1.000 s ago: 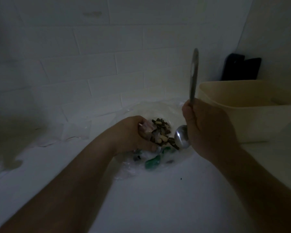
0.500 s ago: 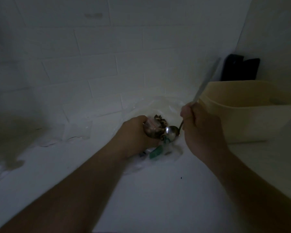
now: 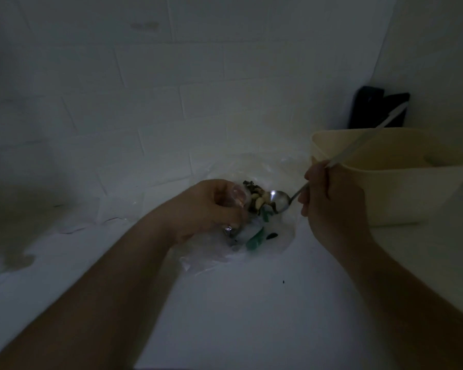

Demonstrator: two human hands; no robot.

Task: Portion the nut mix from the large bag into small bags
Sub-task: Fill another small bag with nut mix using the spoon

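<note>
The scene is dim. My left hand (image 3: 209,206) grips a small clear bag (image 3: 235,198) that holds nut mix (image 3: 255,197), its mouth turned to the right. My right hand (image 3: 329,201) holds a metal spoon (image 3: 280,200) by the handle, and the handle slants up to the right. The spoon's bowl sits right at the small bag's mouth, touching the nuts. Under both lies the large clear bag (image 3: 265,236) with green print, crumpled on the white counter (image 3: 225,303).
A cream plastic tub (image 3: 385,206) stands at the right, close behind my right hand. A dark flat object (image 3: 377,108) leans in the back corner. Flat clear bags (image 3: 72,214) lie at the left along the tiled wall. A dark crumb (image 3: 283,282) lies on the counter.
The spoon's handle swung from upright down to slant right. Its bowl turned face up and moved to the small bag's mouth. My left hand kept its hold.
</note>
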